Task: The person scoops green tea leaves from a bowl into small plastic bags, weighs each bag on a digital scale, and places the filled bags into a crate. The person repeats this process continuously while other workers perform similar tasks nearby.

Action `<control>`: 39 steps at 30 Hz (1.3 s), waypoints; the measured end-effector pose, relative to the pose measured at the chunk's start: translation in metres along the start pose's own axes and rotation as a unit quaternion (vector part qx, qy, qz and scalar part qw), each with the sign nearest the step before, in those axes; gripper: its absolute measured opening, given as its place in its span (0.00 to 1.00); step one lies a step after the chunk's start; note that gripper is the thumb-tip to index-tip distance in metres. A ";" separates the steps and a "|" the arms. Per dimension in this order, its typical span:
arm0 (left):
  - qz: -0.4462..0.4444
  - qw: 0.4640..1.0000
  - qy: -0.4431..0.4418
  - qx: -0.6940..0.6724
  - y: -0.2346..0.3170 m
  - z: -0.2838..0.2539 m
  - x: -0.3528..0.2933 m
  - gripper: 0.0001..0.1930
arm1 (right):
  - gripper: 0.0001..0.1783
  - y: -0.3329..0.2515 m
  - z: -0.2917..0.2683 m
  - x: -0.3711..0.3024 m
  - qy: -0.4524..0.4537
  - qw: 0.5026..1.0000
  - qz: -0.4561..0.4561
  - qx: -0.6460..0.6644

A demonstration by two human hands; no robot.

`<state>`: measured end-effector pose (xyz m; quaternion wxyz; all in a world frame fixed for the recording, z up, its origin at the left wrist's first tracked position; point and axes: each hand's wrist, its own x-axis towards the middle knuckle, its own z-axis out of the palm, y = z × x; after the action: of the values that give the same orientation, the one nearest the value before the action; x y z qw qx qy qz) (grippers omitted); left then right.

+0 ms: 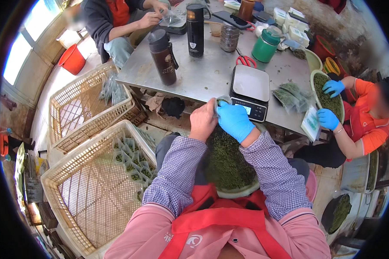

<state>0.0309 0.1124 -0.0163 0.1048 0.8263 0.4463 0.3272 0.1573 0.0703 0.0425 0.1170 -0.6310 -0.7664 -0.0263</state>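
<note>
My bare left hand (203, 119) and my blue-gloved right hand (235, 121) meet at the front edge of the metal table. Between them they grip the top of a small clear plastic bag (222, 99), its lower part mostly hidden by my fingers. Below my hands, at my lap, a pale round basin (243, 192) holds a heap of small dark green leafy bits (230, 166). Just beyond my right hand stands a digital kitchen scale (251, 83) with a bare white pan and a lit display.
Filled clear bags (293, 96) lie right of the scale. Red scissors (246, 61), two dark flasks (162, 58) and a green jar (266, 45) stand farther back. At left, a plastic crate (52, 190) holds bagged greens. Co-workers sit at far left and right, one wearing blue gloves (328, 118).
</note>
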 end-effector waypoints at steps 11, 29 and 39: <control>0.094 0.995 0.038 -0.019 0.009 0.000 0.005 0.33 | 0.16 0.004 -0.010 -0.026 0.004 0.993 -0.011 0.117; -0.243 0.950 -0.038 -0.194 0.010 -0.027 0.008 0.34 | 0.18 0.276 -0.064 -0.036 0.218 0.933 0.243 0.153; -0.195 0.953 0.156 -0.173 -0.047 -0.170 -0.075 0.19 | 0.20 0.091 -0.020 -0.057 0.276 0.952 0.032 0.126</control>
<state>-0.1374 0.0584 0.0580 0.2368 0.6313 0.5463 0.4970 0.2586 0.0298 0.0396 0.4034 -0.6038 -0.6803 -0.0993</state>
